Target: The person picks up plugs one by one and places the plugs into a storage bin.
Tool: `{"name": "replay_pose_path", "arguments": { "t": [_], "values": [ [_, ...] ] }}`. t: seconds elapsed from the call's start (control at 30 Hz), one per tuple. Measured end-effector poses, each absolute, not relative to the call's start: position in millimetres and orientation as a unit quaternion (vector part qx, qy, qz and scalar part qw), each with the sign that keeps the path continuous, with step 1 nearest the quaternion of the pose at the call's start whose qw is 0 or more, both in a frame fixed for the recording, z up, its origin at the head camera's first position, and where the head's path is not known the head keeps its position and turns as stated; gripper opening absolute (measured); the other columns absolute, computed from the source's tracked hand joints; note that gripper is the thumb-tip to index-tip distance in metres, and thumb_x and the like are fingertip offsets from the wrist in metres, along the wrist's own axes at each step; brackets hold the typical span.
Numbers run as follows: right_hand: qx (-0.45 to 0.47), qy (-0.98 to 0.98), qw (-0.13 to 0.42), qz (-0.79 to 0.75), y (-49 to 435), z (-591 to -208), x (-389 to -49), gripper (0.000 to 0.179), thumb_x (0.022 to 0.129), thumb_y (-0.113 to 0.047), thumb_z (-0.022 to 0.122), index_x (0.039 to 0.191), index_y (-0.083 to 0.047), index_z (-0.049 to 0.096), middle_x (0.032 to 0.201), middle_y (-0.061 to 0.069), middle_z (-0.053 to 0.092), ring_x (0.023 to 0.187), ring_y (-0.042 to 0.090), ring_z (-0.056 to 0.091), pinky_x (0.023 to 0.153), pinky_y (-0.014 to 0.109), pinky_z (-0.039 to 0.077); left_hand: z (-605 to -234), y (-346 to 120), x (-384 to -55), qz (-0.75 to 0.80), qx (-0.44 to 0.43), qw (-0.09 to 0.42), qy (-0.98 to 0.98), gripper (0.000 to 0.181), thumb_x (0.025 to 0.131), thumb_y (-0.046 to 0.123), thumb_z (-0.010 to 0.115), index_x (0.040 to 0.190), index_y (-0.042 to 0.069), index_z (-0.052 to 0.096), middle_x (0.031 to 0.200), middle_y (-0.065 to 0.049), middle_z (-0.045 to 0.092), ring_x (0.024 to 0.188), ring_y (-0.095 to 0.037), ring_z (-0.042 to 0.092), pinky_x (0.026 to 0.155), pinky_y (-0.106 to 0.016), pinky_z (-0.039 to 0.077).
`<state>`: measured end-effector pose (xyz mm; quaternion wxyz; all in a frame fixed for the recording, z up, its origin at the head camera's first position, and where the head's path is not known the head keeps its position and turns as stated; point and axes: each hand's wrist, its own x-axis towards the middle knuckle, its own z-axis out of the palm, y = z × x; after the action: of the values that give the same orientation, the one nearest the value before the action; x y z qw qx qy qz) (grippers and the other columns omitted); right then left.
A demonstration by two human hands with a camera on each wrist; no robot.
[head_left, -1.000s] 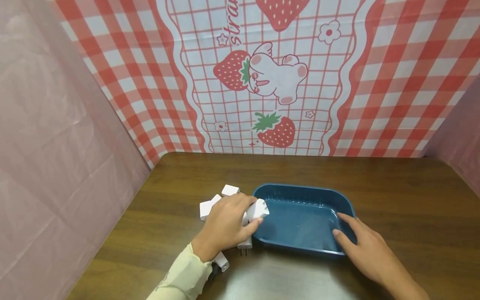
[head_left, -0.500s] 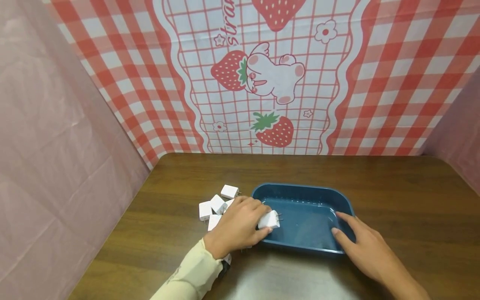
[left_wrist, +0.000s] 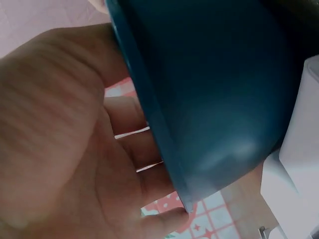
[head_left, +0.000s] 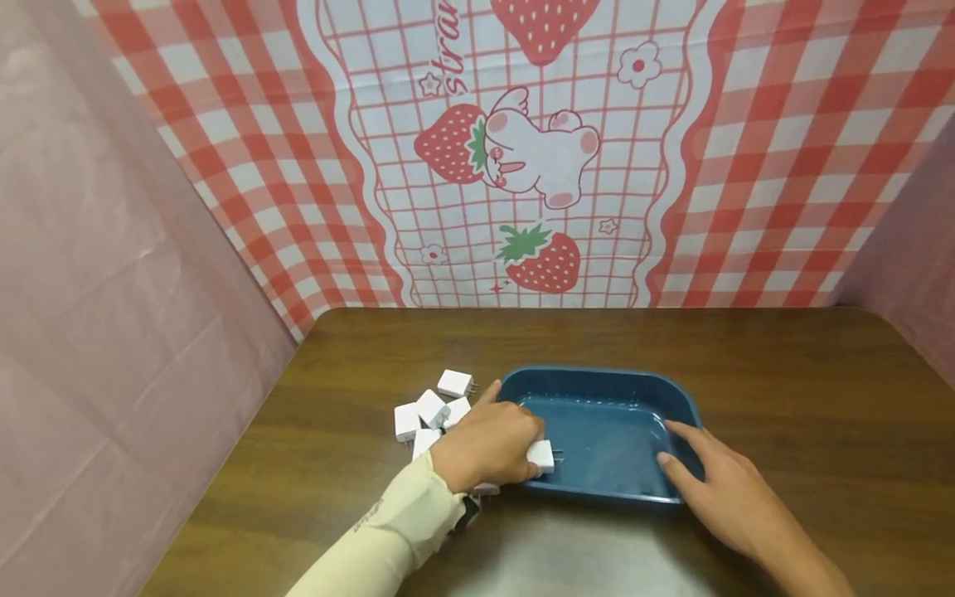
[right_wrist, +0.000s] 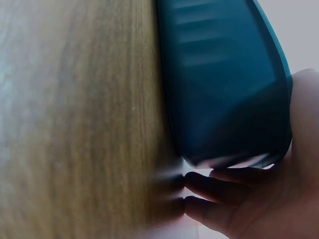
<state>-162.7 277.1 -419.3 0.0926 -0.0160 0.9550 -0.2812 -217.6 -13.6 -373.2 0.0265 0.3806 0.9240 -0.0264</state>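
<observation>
My left hand (head_left: 488, 448) reaches over the near-left rim of a blue plastic basin (head_left: 597, 444). Between its fingers and thumb it holds a white plug-in charger (head_left: 540, 457), low inside the basin, with the two prongs pointing right. In the left wrist view the basin's wall hides the held charger. My right hand (head_left: 719, 489) grips the basin's right end, thumb and forefinger over the rim. Other fingers (right_wrist: 214, 189) show outside, under the wall, in the right wrist view. Several more white chargers (head_left: 431, 408) lie piled left of the basin, partly hidden behind my left hand.
One charger (head_left: 456, 383) lies a little apart at the back of the pile. Another charger (head_left: 487, 490) shows below my left hand, near the basin's front-left corner. The brown wooden table (head_left: 806, 398) ends at a red-and-white checked cloth (head_left: 791, 207) behind.
My left hand has moved right and down with the charger, from beside the left rim to inside the basin. My right hand has stayed at the basin's right end.
</observation>
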Motion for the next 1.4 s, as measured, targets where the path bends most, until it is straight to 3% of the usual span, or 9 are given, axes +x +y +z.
{"name": "replay_pose_path", "arguments": {
  "t": [0.57, 0.87, 1.23, 1.4],
  "values": [
    [-0.012, 0.955, 0.086, -0.284, 281, -418, -161, 0.075, 0.101, -0.056, 0.045, 0.153, -0.004, 0.035, 0.153, 0.033, 0.032, 0.133, 0.058, 0.035, 0.093, 0.073, 0.036, -376, -9, -218, 0.009, 0.384, 0.033, 0.923, 0.023, 0.086, 0.041, 0.077, 0.090, 0.020, 0.067, 0.083, 0.008, 0.064, 0.087, -0.007, 0.062, 0.112, -0.065, 0.021],
    [-0.013, 0.953, 0.081, -0.291, 279, -419, -158, 0.072, 0.101, -0.054, 0.048, 0.152, -0.005, 0.037, 0.151, 0.032, 0.036, 0.133, 0.056, 0.038, 0.093, 0.073, 0.036, -380, -13, -215, 0.039, 0.381, 0.036, 0.923, 0.019, 0.083, 0.033, 0.079, 0.097, 0.021, 0.072, 0.093, 0.010, 0.068, 0.095, -0.009, 0.064, 0.107, -0.070, 0.025],
    [-0.007, 0.953, 0.079, -0.292, 278, -421, -158, 0.070, 0.101, -0.052, 0.049, 0.152, -0.005, 0.039, 0.151, 0.033, 0.036, 0.133, 0.056, 0.038, 0.095, 0.073, 0.035, -384, -18, -213, 0.063, 0.393, -0.021, 0.917, 0.026, 0.096, 0.037, 0.065, 0.112, 0.019, 0.073, 0.105, 0.007, 0.072, 0.103, -0.011, 0.065, 0.108, -0.067, 0.026],
    [-0.013, 0.954, 0.070, -0.291, 278, -421, -158, 0.069, 0.101, -0.052, 0.050, 0.151, -0.005, 0.040, 0.150, 0.032, 0.037, 0.132, 0.055, 0.039, 0.095, 0.073, 0.035, -383, -21, -213, 0.097, 0.386, -0.073, 0.914, 0.024, 0.097, 0.036, 0.064, 0.109, 0.018, 0.075, 0.100, 0.007, 0.072, 0.100, -0.011, 0.065, 0.111, -0.064, 0.024]
  ]
}}
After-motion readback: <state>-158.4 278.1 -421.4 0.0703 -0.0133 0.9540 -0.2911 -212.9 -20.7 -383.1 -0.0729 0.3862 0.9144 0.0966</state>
